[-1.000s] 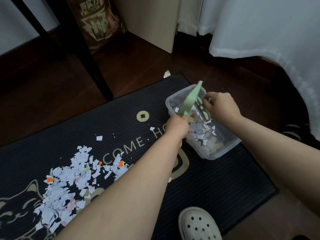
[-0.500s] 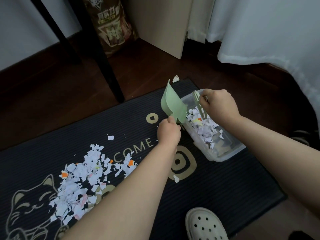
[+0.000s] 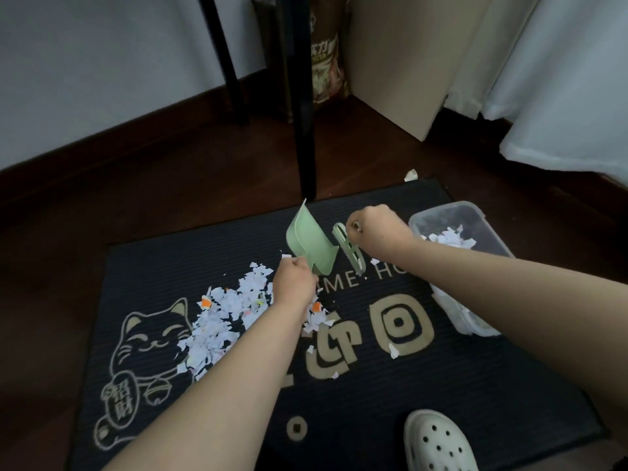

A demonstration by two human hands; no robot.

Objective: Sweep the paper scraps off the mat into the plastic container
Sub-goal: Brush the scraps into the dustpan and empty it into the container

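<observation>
A heap of white and orange paper scraps [image 3: 224,317] lies on the black welcome mat [image 3: 441,402], left of centre. My left hand [image 3: 294,283] grips the handle of a small green dustpan [image 3: 311,241], held tilted up above the mat beside the heap. My right hand [image 3: 377,229] holds a small green brush [image 3: 350,251], just right of the dustpan. The clear plastic container [image 3: 475,215] sits at the mat's right edge with scraps inside; my right forearm crosses over its near part.
A black furniture leg [image 3: 302,107] stands just behind the mat. One scrap [image 3: 410,175] lies on the dark wood floor by the mat's far corner. A white clog [image 3: 438,443] rests on the mat's near edge. White curtain hangs at right.
Both hands have left the container and moved left over the mat with the dustpan and brush. The view has swung left, so the container now sits further right.
</observation>
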